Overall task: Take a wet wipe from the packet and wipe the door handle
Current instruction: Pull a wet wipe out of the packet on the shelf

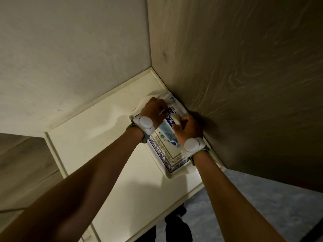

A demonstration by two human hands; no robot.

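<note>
A white and blue wet wipe packet [172,109] lies on a patterned rectangular tray [167,159] in the corner of a pale counter. My left hand [153,110] presses on the packet's left side with its fingers curled over the top. My right hand [187,128] pinches at the packet's middle, where the flap sits; whether a wipe is between the fingers cannot be told. A light blue part of the packet [166,131] shows between my wrists. No door handle is in view.
A wood-grain panel [244,84] rises right beside the tray on the right. A plain wall [70,58] stands behind the counter [104,137]. The counter's front edge drops to a grey speckled floor [253,198]. White bands sit on both wrists.
</note>
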